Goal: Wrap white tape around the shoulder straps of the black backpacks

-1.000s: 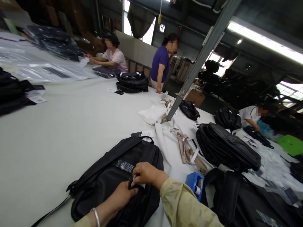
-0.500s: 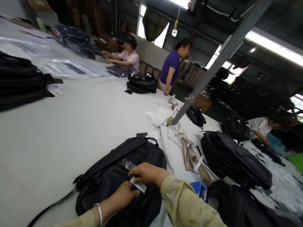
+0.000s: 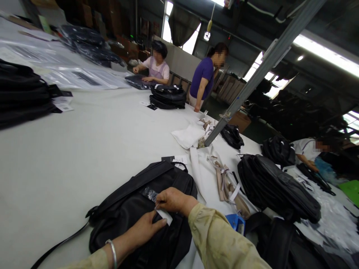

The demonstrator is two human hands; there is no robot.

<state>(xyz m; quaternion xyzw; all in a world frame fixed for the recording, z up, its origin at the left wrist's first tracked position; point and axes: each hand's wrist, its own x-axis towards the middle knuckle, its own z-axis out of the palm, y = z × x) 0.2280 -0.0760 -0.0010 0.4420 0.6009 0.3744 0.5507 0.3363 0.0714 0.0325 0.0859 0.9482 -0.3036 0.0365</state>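
Compared with half a second ago, the left hand (image 3: 144, 231) has loosened and flattened on the black backpack (image 3: 123, 213), and across the table (image 3: 98, 145) a co-worker's hand (image 3: 147, 79) has come down on a dark bag (image 3: 137, 81). From where I stand, the backpack lies at the table's near edge, under both hands. The right hand (image 3: 172, 200) is closed in a pinch at the upper end of a small white label (image 3: 165, 216). The left thumb is spread beside the label; whether its fingers grip anything beneath, I cannot tell.

If that pinch slips, the label could crease or sit crooked, since the soft cloth gives under pressure. A tug might also bend the shiny patch (image 3: 150, 194) just above. Rightward, the blue box (image 3: 235, 223) sits near the right sleeve (image 3: 221, 235), so a careless elbow could knock it.
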